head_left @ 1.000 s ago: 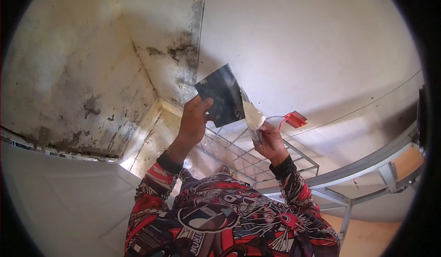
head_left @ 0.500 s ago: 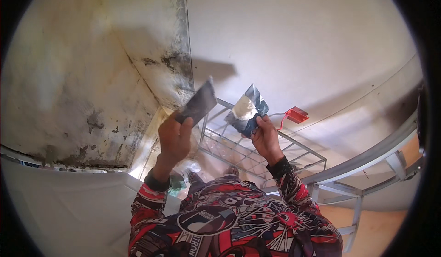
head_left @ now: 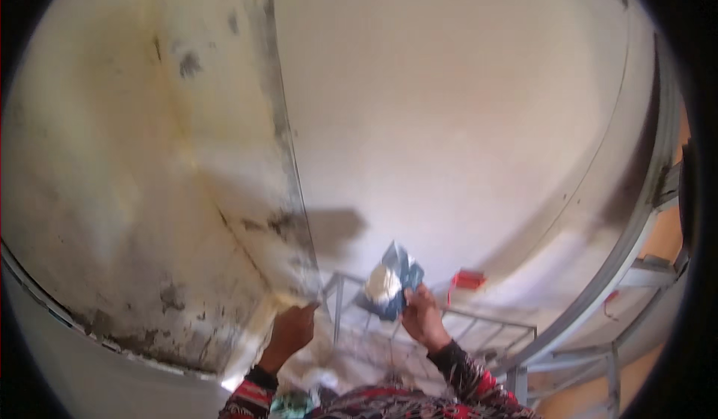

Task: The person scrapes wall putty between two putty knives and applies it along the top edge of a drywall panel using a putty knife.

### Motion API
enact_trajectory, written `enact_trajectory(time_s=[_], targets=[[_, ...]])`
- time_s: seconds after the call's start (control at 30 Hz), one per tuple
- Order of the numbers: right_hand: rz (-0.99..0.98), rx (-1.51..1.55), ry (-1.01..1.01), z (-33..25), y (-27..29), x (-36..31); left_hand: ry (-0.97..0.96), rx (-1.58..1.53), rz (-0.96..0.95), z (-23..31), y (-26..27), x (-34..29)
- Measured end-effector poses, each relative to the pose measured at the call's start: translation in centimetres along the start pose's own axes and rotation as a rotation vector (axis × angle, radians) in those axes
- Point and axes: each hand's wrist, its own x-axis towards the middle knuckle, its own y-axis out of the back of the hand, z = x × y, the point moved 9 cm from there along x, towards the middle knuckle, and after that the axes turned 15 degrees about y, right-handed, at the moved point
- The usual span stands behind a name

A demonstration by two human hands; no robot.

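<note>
My right hand [head_left: 425, 319] grips a dark blue-grey, angular piece of sheet by its right edge. A mound of white putty [head_left: 383, 284] lies on the sheet [head_left: 409, 271]. To the left, my left hand [head_left: 292, 331] is closed, its fingers pointing toward the wall corner. The flat dark scraper it held in the earlier frame now hardly shows, seemingly edge-on at the fingertips. Both hands are apart from each other and off the walls.
A stained, peeling wall [head_left: 142, 217] is on the left, meeting a smooth white panel [head_left: 464, 120] at a dark seam. Below the hands is a grey metal frame [head_left: 479, 318]. A red object [head_left: 469, 279] is near the panel, and curved metal railing [head_left: 591, 292] runs along the right.
The view has tilted up, so my hands and the red object sit lower in the picture. The scraper in my left hand has turned from broadside to almost out of sight.
</note>
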Motion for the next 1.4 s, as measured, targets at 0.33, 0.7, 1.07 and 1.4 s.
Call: enact_trajectory(time_s=[0.33,0.7,1.07,1.4], targets=[[0.039,0.156,0.022,-0.9,1.7,-2.3,0.838,-2.143,-0.211,-5.6,-5.4,2.2],[0.074,0.001,0.255,-3.6,-4.6,-5.2,-0.453,-0.581,0.268,6.4,17.4,6.9],[0.174,-0.126,0.544,-6.7,-11.9,-7.2,-0.744,-0.376,0.147,8.4,20.9,7.4],[0.272,-0.113,0.511,-8.5,-9.2,-7.0,-0.881,-0.225,0.034,15.3,19.2,7.3]])
